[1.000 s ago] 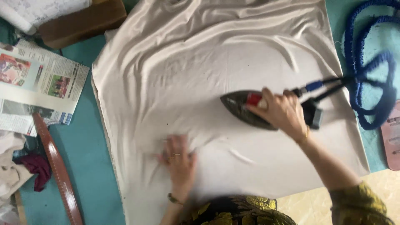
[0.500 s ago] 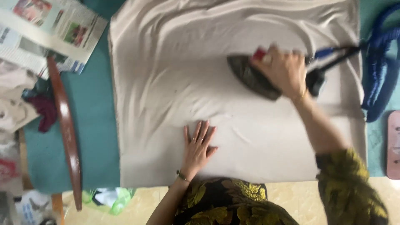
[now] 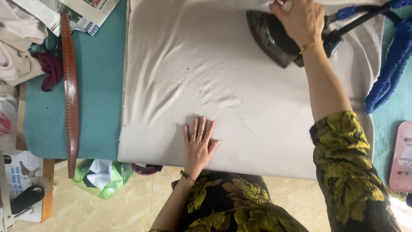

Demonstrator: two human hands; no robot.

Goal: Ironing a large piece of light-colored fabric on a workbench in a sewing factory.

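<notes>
**Iron held at the far edge of the cloth**

A pale beige cloth (image 3: pixel 240 94) is spread over the teal-covered bench (image 3: pixel 94 99). The dark iron (image 3: pixel 270 36) rests on the cloth's far right part, its tip turned toward the cloth's left side. The right hand (image 3: pixel 300 19) is closed around the iron's handle from above, so the iron lies directly beneath it. The left hand (image 3: pixel 198 144) is laid flat on the cloth near its near edge, fingers spread wide, well apart from the iron. A blue wrapped cord (image 3: pixel 392 64) is seen off the cloth's right edge. A brown wooden ruler (image 3: pixel 71 94) lies left of the cloth, beside folded newspaper (image 3: pixel 81 13).
</notes>
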